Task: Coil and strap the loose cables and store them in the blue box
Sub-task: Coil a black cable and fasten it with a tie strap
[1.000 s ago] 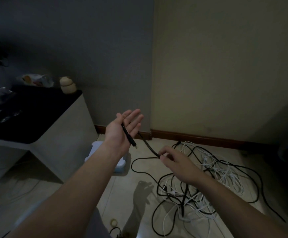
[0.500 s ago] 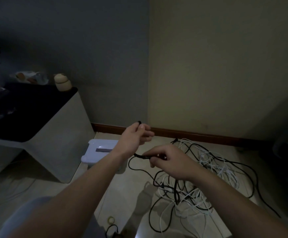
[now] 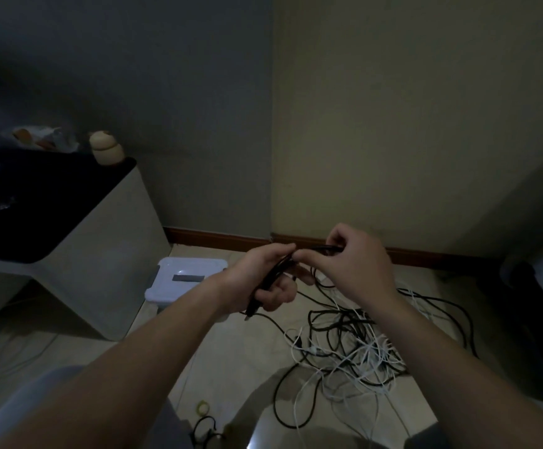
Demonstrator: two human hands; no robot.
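Head view: the black cable (image 3: 274, 274) is in both my hands, up in front of me, above the floor. My left hand (image 3: 260, 281) is curled round it, and the plug end pokes out under my palm. My right hand (image 3: 352, 264) pinches the same cable just beside my left fingers. The rest of it hangs down toward the big pile (image 3: 354, 348) on the floor.

I think I am making the first loops of the coil. To do it well, my left hand should hold the loops firm but not squash them. My right hand should slide along the cable and lay each loop the same size. If the cable wants to twist, I should let it roll in my fingers. I should pull slowly, because it could snag in the tangle.

The black cable looks smooth, round and bendy. The pile is a knotty mess of thin white cables and black ones. The blue box (image 3: 199, 265) sits on the floor to my left with its lid on. It looks like hard, pale plastic with round corners. A little yellowish ring (image 3: 203, 407) lies on the pale tiles close to me. I cannot tell what it is.
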